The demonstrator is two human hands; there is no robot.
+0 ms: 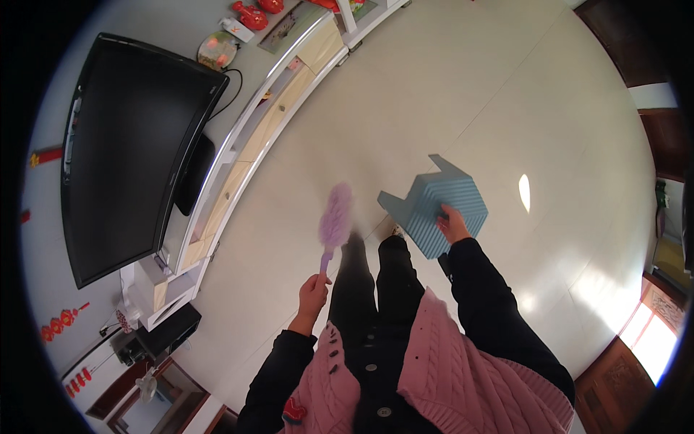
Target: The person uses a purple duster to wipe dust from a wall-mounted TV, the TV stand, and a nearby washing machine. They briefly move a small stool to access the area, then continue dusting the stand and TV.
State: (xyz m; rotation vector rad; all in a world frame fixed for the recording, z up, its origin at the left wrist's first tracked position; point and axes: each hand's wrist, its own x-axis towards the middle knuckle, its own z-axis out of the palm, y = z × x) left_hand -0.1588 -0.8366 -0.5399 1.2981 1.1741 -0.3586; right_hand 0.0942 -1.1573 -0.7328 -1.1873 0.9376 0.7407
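My left hand grips the handle of a lilac fluffy duster, its head pointing away from me above the floor. In my right hand is a blue-grey plastic step stool with a ribbed top. The fingers hook into the middle of that top, and the stool hangs tilted with two of its legs pointing forward and left. My feet are partly hidden beneath the stool and my trouser legs.
On my left runs a long white TV cabinet with cream drawers. It carries a large flat television, a decorative plate, a white bottle and red vases. Pale tiles cover the floor. A wooden door stands at lower right.
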